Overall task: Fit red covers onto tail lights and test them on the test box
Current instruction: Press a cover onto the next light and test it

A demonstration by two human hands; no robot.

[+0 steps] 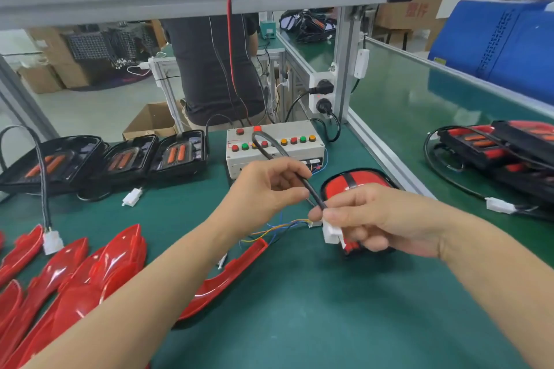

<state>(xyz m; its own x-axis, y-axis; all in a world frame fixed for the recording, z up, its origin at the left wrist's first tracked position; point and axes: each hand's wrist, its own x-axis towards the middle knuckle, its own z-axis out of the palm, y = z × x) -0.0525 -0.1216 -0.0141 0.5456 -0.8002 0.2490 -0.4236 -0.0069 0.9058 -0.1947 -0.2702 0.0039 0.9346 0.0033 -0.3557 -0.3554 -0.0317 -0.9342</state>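
My left hand (269, 186) pinches a black cable (266, 150) that loops up over the white test box (274, 147) with its coloured buttons. My right hand (380, 219) grips the white connector (331, 232) at that cable's end. Behind my right hand lies a tail light with a red cover fitted (356, 181), partly hidden. Thin coloured wires (278, 228) trail from the box across the green mat. Several loose red covers (90, 281) lie at the lower left. Three uncovered black tail lights (120, 159) sit at the left.
More tail lights with a cable and white plug (509, 153) are stacked on the conveyor at the right. An aluminium frame (344, 63) with power sockets stands behind the box. A person in a dark shirt (215, 69) stands beyond the bench. A blue bin (503, 45) is far right.
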